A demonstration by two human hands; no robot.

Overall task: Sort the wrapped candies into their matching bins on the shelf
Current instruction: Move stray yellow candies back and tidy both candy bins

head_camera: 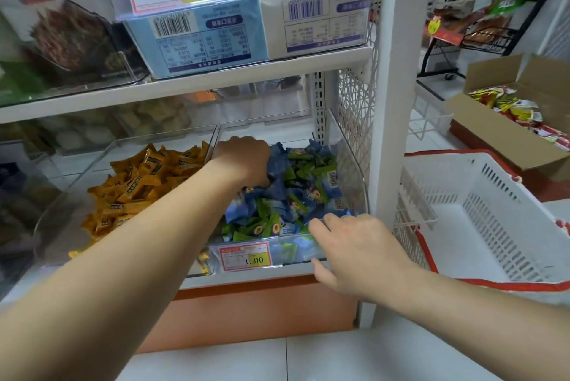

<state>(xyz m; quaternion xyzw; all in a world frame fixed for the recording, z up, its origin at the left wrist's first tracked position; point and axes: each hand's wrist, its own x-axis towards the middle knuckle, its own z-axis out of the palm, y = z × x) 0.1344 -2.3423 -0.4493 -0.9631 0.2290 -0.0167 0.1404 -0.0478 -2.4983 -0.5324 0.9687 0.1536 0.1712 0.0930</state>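
Two clear bins stand side by side on the low shelf. The right bin [354,171] holds a heap of blue and green wrapped candies [296,192]. The left bin [101,152] holds orange wrapped candies [138,183]. My left hand [243,160] reaches deep into the right bin, its fingers curled down into the blue and green candies and hidden among them. My right hand [354,251] rests on that bin's front edge, fingers over the rim and thumb below it, beside the price tag [245,256].
A white plastic basket [481,226] with red handles sits at the right. Behind it an open cardboard box [505,134] holds red and yellow packets. The upper shelf [216,78] carries boxed goods. A white shelf post [391,103] stands between bin and basket.
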